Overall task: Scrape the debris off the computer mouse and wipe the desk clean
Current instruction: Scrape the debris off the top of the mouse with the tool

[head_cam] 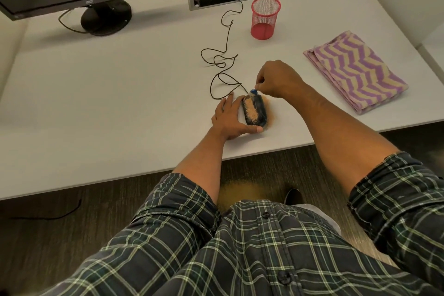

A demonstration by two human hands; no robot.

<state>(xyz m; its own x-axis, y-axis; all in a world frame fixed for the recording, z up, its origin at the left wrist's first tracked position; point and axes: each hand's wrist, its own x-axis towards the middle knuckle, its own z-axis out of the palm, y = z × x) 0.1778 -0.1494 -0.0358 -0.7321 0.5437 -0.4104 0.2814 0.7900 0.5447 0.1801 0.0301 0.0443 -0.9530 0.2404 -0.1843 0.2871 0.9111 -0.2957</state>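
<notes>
From the head camera, the computer mouse [254, 111], coated with tan debris [249, 108], lay near the white table's [120, 94] near edge. The left hand [228, 119] braced it with straight, relaxed fingers. The right hand [278, 79] pinched a small blue scraper [253, 91] at its far end. A striped towel [355, 71] lay far right.

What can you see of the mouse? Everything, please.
The mouse is dark, oblong and corded, lying flat near the desk's front edge. Tan grainy debris covers its left half; the right half looks mostly bare, and more grains lie on the desk along its right side. Its thin dark cord loops back to the cable tray. The left hand braces its left side, thumb at the near end. The right hand holds a blue-tipped tool at its far end.
</notes>
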